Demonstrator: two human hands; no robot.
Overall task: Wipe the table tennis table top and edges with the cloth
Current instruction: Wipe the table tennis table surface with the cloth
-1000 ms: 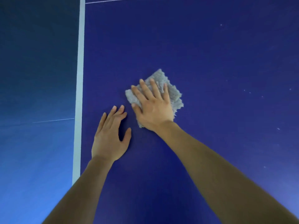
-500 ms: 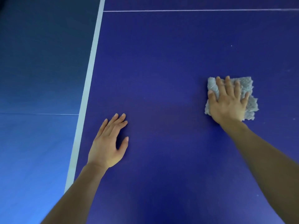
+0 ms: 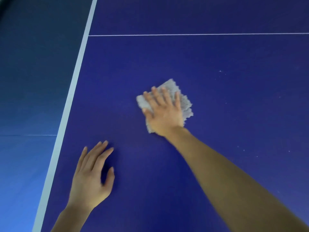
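The cloth is a small, pale grey rag with a nubbly, fluffy weave and ragged edges. It is folded into a rough square and lies flat on the dark blue table, out in the open top and well apart from the white edge stripe on the left. It also lies nearer the person than the thin white line that crosses the top farther out. One corner of it points away from the person, and its right side and far corner show past the hand. The right hand lies palm down on the cloth, its grip released: the fingers are straight and spread and press the fabric to the table, not curled round it. The thumb side is blurred, so whether the thumb catches the cloth's near left edge is hard to say. The left hand rests nearer the person, between the cloth and the stripe. It is also released and holds nothing, with its fingers long and slightly fanned and its thumb held out to the side. A few pale specks dot the blue top to the right of the right forearm.
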